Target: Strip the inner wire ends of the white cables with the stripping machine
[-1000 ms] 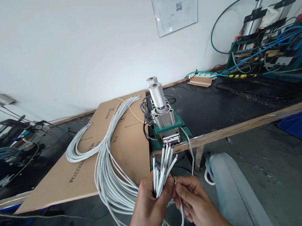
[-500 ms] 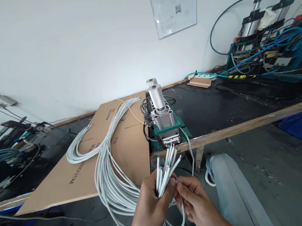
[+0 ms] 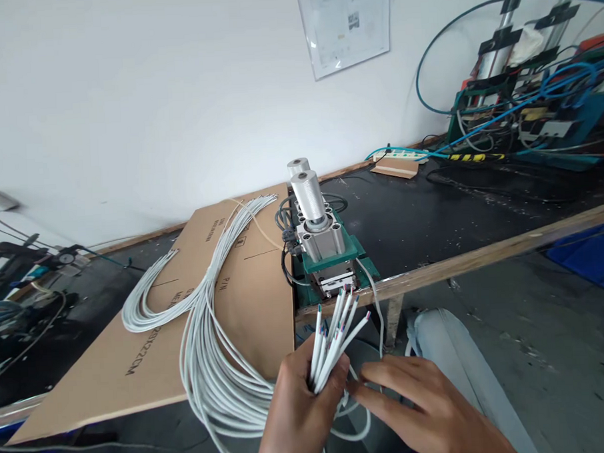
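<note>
My left hand (image 3: 302, 403) is wrapped round a bunch of white cable ends (image 3: 334, 342), which fan upward with small coloured wire tips. Just right of it is my right hand (image 3: 419, 398), its fingers spread and its fingertips close to the left thumb. A loose cable loop hangs below the hands. From the left hand the long white cables (image 3: 223, 383) curve left and lie in a bundle over a cardboard sheet (image 3: 113, 368). A metal press with knurled cylinders (image 3: 311, 199) stands on a green base just beyond the cable ends.
The black bench (image 3: 406, 215) has a wooden front edge. At its back are a power strip (image 3: 399, 155) and cardboard piece. Machinery with blue hoses (image 3: 541, 102) stands far right, more equipment (image 3: 38, 271) far left. A denim-covered leg (image 3: 458, 366) is at lower right.
My right hand has let go of the single cable it pinched, and its fingers have spread. My left hand still holds the bunch. The view has shifted slightly.
</note>
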### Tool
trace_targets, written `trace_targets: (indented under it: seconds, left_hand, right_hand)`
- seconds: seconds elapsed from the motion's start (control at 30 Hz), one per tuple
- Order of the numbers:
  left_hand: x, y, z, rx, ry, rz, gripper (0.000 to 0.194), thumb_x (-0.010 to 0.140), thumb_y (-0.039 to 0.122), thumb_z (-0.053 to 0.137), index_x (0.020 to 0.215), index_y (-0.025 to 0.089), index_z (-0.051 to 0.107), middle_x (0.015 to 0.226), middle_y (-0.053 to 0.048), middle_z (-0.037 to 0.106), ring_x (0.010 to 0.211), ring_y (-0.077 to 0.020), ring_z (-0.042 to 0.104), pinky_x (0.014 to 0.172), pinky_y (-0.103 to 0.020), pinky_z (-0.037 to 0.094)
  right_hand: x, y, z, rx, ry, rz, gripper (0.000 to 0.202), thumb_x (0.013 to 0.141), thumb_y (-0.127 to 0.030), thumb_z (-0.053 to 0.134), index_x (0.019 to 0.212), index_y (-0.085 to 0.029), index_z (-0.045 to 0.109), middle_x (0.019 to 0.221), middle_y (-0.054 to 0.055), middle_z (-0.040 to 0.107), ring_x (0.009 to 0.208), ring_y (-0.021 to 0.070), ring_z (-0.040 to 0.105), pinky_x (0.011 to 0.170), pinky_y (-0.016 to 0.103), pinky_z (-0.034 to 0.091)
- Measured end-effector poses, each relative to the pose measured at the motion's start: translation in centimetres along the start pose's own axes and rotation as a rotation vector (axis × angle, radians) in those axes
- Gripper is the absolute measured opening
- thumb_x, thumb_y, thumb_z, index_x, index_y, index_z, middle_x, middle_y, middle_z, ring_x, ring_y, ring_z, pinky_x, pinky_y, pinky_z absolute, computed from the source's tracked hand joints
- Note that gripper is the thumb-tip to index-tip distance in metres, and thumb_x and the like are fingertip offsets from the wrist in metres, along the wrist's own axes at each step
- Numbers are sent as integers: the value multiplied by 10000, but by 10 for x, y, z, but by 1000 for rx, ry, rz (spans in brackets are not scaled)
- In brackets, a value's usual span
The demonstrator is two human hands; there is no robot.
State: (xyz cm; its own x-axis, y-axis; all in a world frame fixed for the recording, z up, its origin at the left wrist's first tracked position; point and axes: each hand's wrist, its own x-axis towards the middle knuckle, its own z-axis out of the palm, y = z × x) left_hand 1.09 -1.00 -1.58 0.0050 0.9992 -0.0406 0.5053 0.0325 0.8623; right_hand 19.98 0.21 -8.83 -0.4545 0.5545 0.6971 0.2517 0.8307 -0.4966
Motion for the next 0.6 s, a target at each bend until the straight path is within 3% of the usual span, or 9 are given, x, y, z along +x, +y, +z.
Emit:
trace_targets:
  seconds: [0.07, 0.13, 0.23, 0.3, 0.43, 0.6]
  left_hand:
    - [-1, 2, -1, -44, 9, -21, 303, 901, 450, 604, 751, 188, 590, 673, 23, 504, 639, -163, 438, 585, -240, 380]
    - [-4, 6, -2, -105, 97, -47, 308, 864, 485, 659, 898, 179, 679, 703, 11, 576, 656, -180, 501, 611, -247, 419]
    - [-11, 12, -5, -197, 299, -90, 423, 806, 544, 729, 1031, 186, 726, 640, 31, 569, 603, -181, 516, 602, -254, 441]
    - [-15, 14, -5, -225, 364, -103, 470, 777, 584, 749, 1025, 184, 742, 588, 36, 552, 580, -186, 528, 596, -263, 457]
    - [-16, 14, -3, -218, 378, -105, 490, 742, 619, 767, 982, 192, 763, 642, 2, 645, 609, -196, 577, 601, -268, 487]
    - [-11, 14, -4, -203, 344, -62, 441, 752, 587, 770, 961, 198, 764, 641, 2, 647, 574, -186, 561, 572, -265, 479]
  right_hand:
    - [6, 5, -1, -114, -19, -99, 302, 1016, -142, 539, 1281, -210, 667, 950, 80, 760, 768, 203, 717, 700, 298, 585]
    - [14, 14, 3, -190, 59, -155, 322, 994, -78, 541, 1289, -147, 652, 938, 105, 764, 779, 219, 731, 681, 317, 595]
    - [28, 32, 11, -264, 225, -137, 345, 966, -29, 571, 1288, -130, 646, 950, 121, 768, 831, 232, 755, 689, 322, 618]
    - [36, 43, 17, -262, 279, -119, 344, 972, -30, 566, 1284, -151, 648, 954, 111, 771, 828, 219, 763, 696, 309, 632]
    - [46, 54, 26, -243, 293, -92, 312, 996, -68, 548, 1278, -160, 644, 983, 112, 774, 841, 215, 771, 710, 299, 638]
    - [49, 62, 31, -200, 315, -45, 308, 1008, -91, 541, 1284, -179, 648, 1018, 107, 772, 889, 218, 770, 755, 300, 639]
